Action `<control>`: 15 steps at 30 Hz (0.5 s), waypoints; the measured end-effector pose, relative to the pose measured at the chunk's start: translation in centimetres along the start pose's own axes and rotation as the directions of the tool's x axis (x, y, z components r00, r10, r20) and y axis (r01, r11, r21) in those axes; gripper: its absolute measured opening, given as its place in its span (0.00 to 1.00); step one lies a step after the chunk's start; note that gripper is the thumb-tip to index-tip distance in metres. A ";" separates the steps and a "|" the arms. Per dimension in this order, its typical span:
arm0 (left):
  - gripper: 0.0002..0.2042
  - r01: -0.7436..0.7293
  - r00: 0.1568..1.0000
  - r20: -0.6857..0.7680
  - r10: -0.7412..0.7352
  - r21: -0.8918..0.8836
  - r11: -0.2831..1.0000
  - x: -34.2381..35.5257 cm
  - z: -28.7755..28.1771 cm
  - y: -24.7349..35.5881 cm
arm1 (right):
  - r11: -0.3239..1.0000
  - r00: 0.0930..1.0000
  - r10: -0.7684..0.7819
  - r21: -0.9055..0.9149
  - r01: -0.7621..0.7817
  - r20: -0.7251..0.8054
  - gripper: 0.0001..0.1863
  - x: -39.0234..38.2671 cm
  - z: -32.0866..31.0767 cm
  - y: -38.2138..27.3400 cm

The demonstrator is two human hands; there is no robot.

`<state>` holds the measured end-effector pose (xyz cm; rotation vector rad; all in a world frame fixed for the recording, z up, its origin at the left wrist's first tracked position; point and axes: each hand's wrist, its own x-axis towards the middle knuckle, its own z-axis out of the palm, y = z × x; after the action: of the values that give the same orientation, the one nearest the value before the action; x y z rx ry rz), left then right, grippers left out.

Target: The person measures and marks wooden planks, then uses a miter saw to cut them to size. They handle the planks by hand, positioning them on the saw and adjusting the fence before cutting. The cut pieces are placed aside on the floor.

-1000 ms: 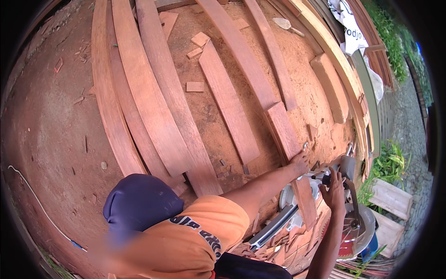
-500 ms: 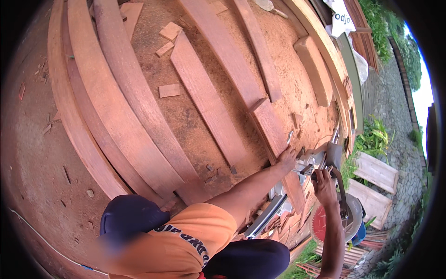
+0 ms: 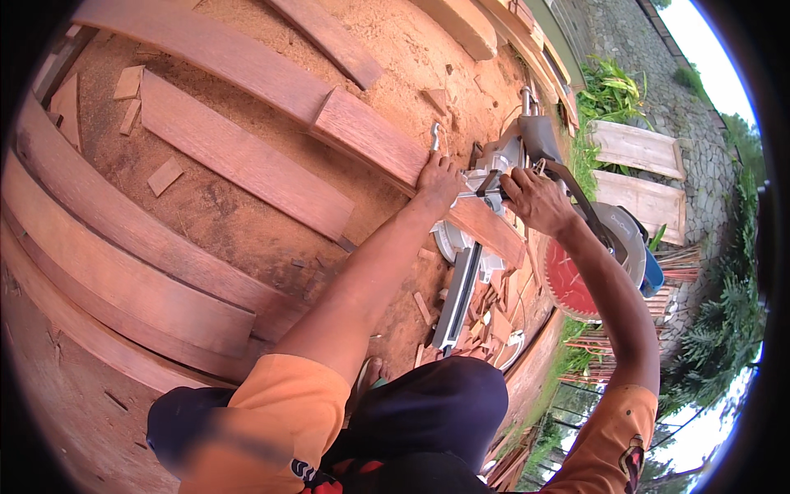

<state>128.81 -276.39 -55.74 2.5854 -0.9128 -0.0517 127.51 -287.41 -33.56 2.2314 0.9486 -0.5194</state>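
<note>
"What lies around you, from the big to the small?"

"First, the long reddish-brown wooden boards [image 3: 156,226] on the ground. Then the grey-and-black mitre saw [image 3: 627,239], with its round, red-faced toothed blade [image 3: 568,284]. The shorter reddish-brown wooden board [image 3: 383,146] lies across the saw's pale metal base [image 3: 447,240]; one end rests upon another board."

"And your hands?"

"They are apart, but near. My left hand [image 3: 440,179] lies on the shorter board; how firmly it presses, I cannot tell. My right hand [image 3: 535,198] is curled at a small black clamp-like part [image 3: 491,183]; whether it grips fully, I cannot tell."

"What could go wrong?"

"I think the board could twist, if my left hand is loose. Also, my right forearm [image 3: 607,284] crosses before the blade in this view, so a careless movement could perhaps bring skin against the teeth."
</note>
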 end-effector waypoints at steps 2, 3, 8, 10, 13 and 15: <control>0.47 -0.008 1.000 0.007 0.008 -0.019 1.000 1.2 1.0 -1.8 | 0.997 0.991 0.064 0.025 -0.068 0.115 0.21 3.2 0.8 1.3; 0.47 -0.017 1.000 -0.019 0.017 -0.003 1.000 0.5 0.8 -0.6 | 0.985 0.973 0.158 0.047 -0.169 0.171 0.24 2.0 1.7 1.0; 0.48 0.001 1.000 -0.027 -0.001 0.020 1.000 1.3 1.4 -2.0 | 0.759 0.818 0.365 0.365 -0.538 0.445 0.31 4.6 -0.6 0.7; 0.48 0.013 1.000 -0.014 -0.013 0.042 0.999 1.2 1.6 -1.9 | 0.899 0.942 0.288 0.290 -0.328 0.175 0.27 3.0 -0.6 0.1; 0.47 -0.011 1.000 -0.005 0.011 0.005 1.000 0.9 0.9 -0.8 | 0.999 0.992 -0.003 0.053 0.010 -0.129 0.26 0.1 1.3 1.9; 0.48 -0.033 0.999 0.006 0.033 0.029 0.999 0.0 0.1 0.3 | 0.994 0.984 -0.096 -0.064 0.087 -0.148 0.27 -0.8 1.3 2.0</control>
<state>128.62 -276.70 -55.71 2.5967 -0.9649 -0.0363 128.36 -289.72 -33.21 2.2079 1.1340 -0.3630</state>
